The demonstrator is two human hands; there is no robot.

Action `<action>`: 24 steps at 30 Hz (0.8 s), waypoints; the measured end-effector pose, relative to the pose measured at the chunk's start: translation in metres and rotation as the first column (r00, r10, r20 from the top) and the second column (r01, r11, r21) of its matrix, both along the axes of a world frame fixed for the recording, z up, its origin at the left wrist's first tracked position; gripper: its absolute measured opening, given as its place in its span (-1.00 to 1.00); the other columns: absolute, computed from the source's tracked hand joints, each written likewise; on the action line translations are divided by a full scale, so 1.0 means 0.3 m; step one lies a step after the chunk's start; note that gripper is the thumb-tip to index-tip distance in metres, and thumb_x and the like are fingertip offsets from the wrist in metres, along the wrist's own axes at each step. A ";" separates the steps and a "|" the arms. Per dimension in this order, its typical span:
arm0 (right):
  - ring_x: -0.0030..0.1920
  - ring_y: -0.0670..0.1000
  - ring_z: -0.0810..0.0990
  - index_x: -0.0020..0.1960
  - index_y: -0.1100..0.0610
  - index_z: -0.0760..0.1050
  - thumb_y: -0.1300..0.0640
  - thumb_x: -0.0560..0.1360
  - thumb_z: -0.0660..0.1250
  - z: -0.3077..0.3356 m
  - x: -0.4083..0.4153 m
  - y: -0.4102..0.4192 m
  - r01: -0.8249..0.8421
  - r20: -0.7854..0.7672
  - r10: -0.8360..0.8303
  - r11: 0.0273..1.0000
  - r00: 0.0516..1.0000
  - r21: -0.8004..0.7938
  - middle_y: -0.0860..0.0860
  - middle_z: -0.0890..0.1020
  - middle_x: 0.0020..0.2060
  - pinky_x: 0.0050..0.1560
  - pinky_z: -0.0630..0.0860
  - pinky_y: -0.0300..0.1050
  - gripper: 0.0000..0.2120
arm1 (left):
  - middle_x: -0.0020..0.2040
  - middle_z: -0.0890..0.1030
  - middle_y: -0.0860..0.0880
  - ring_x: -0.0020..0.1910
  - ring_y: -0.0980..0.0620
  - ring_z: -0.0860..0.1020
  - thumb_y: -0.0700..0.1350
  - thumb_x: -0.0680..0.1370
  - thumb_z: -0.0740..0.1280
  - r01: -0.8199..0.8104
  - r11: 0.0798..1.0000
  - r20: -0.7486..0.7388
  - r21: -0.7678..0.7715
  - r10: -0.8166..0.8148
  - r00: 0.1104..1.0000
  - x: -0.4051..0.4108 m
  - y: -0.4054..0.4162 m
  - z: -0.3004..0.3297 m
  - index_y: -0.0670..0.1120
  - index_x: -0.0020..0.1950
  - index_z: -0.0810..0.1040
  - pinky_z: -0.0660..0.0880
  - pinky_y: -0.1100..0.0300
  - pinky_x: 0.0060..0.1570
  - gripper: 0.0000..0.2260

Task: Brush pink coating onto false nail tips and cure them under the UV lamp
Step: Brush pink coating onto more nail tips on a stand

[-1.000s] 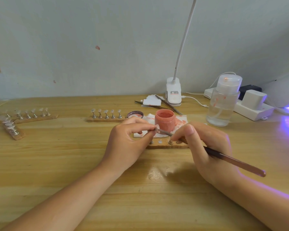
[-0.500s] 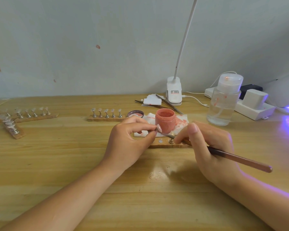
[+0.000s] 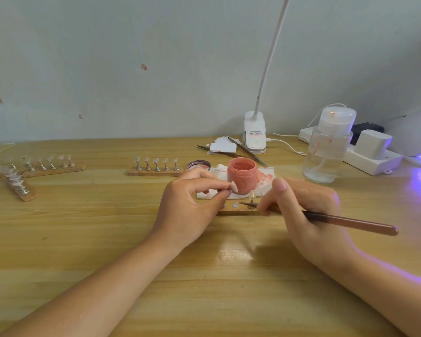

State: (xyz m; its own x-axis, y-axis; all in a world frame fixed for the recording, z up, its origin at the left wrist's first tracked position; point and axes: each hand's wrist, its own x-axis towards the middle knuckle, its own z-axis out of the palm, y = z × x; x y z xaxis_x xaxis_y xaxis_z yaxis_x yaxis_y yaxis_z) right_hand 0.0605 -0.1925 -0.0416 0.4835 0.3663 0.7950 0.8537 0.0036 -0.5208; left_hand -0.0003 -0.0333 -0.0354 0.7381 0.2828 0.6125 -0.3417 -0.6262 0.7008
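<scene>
My left hand pinches a small holder whose pale pink nail tip sticks out beside the open pink jar. My right hand grips a brown brush; its thin tip lies low over a wooden strip with round metal spots, apart from the nail tip. One small metal holder stands on that strip. The UV lamp glows purple at the far right edge.
A wooden strip of several nail tips stands left of the jar, and more strips lie far left. A jar lid, stained tissue, clear pump bottle, clip lamp, tweezers and power strip crowd the back.
My right hand has drawn the brush back to the right and down, off the nail tip. My left hand still holds the nail tip near the jar.
</scene>
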 end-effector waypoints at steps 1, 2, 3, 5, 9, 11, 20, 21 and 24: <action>-0.37 -0.13 0.50 -0.35 0.25 0.56 0.00 0.57 0.07 0.002 0.000 -0.001 0.008 0.002 -0.008 1.000 1.000 0.008 -0.02 0.56 -0.43 -0.30 0.38 -0.30 -0.50 | -0.25 0.56 0.14 -0.16 0.29 0.50 -0.29 0.37 0.46 -0.001 1.000 0.005 0.003 0.001 1.000 0.001 0.000 -0.001 0.16 -0.23 0.59 0.33 0.53 -0.11 -0.69; -0.34 -0.17 0.50 -0.33 0.24 0.56 0.03 0.57 0.08 0.004 -0.002 0.001 0.024 0.010 -0.024 1.000 1.000 0.011 -0.08 0.56 -0.40 -0.27 0.37 -0.34 -0.54 | -0.25 0.56 0.14 -0.15 0.28 0.50 -0.29 0.37 0.46 -0.001 1.000 0.009 0.008 0.001 1.000 0.003 0.000 -0.002 0.15 -0.21 0.59 0.33 0.53 -0.10 -0.70; -0.32 -0.21 0.49 -0.30 0.22 0.57 0.06 0.55 0.09 0.005 -0.004 0.004 0.036 0.020 -0.037 0.999 0.999 0.006 -0.15 0.54 -0.36 -0.24 0.36 -0.36 -0.59 | -0.24 0.57 0.14 -0.15 0.27 0.50 -0.28 0.37 0.46 -0.002 1.000 0.012 0.014 0.002 1.000 0.004 0.002 -0.003 0.13 -0.19 0.60 0.33 0.53 -0.10 -0.72; -0.31 -0.20 0.51 -0.30 0.22 0.57 0.07 0.54 0.11 0.001 -0.004 0.006 0.030 -0.001 -0.030 0.999 1.000 -0.012 -0.18 0.53 -0.36 -0.24 0.39 -0.33 -0.61 | -0.24 0.57 0.15 -0.14 0.25 0.51 -0.28 0.37 0.46 -0.005 1.000 0.013 0.025 0.004 1.000 0.005 0.004 -0.006 0.09 -0.17 0.61 0.33 0.53 -0.10 -0.75; -0.36 -0.17 0.52 -0.36 0.30 0.55 -0.03 0.57 0.06 0.005 -0.006 -0.002 -0.046 -0.059 0.048 0.998 0.997 0.037 -0.05 0.56 -0.42 -0.29 0.40 -0.37 -0.45 | -0.25 0.56 0.18 -0.13 0.29 0.51 -0.27 0.37 0.46 0.001 0.999 0.014 0.034 -0.002 1.000 0.005 0.005 -0.006 0.14 -0.19 0.60 0.33 0.54 -0.09 -0.73; -0.33 -0.20 0.51 -0.32 0.25 0.55 0.01 0.57 0.07 0.007 -0.010 0.002 -0.010 -0.018 0.010 1.000 1.000 0.026 -0.12 0.54 -0.39 -0.26 0.39 -0.38 -0.53 | -0.26 0.57 0.19 -0.14 0.30 0.51 -0.26 0.37 0.46 0.000 0.999 0.020 0.039 -0.001 1.000 0.008 0.006 -0.008 0.15 -0.20 0.60 0.32 0.54 -0.09 -0.73; -0.27 -0.18 0.57 -0.28 0.16 0.57 0.03 0.51 0.11 0.016 -0.019 0.000 0.007 -0.087 -0.003 0.999 0.996 0.043 -0.14 0.60 -0.33 -0.21 0.44 -0.32 -0.64 | -0.23 0.61 0.13 -0.17 0.25 0.53 -0.23 0.36 0.45 0.039 0.999 0.037 0.015 -0.040 0.999 0.007 0.007 -0.008 0.00 -0.18 0.64 0.36 0.51 -0.10 -0.86; -0.22 -0.20 0.58 -0.24 0.08 0.57 0.03 0.51 0.13 0.021 -0.024 0.002 0.008 -0.085 -0.004 0.999 0.996 0.047 -0.20 0.59 -0.28 -0.18 0.44 -0.34 -0.71 | -0.22 0.61 0.12 -0.16 0.24 0.54 -0.25 0.36 0.45 0.041 0.999 0.040 0.014 -0.041 0.998 0.006 0.007 -0.007 0.00 -0.18 0.64 0.36 0.50 -0.09 -0.85; -0.24 -0.20 0.57 -0.20 -0.02 0.54 0.02 0.50 0.17 0.032 -0.029 0.000 0.002 -0.103 0.003 0.999 0.995 0.050 -0.21 0.59 -0.28 -0.20 0.44 -0.31 -0.80 | -0.19 0.58 0.13 -0.11 0.28 0.52 -0.28 0.35 0.46 0.021 1.000 0.057 0.007 -0.022 0.998 0.002 0.006 -0.005 0.07 -0.21 0.61 0.34 0.52 -0.06 -0.77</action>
State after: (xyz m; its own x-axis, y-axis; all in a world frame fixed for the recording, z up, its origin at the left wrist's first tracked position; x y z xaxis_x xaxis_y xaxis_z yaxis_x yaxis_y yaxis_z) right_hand 0.0519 -0.1924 -0.0321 0.5637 0.3275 0.7583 0.7953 0.0324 -0.6053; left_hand 0.0002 -0.0314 -0.0369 0.7074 0.2631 0.6560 -0.3947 -0.6229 0.6754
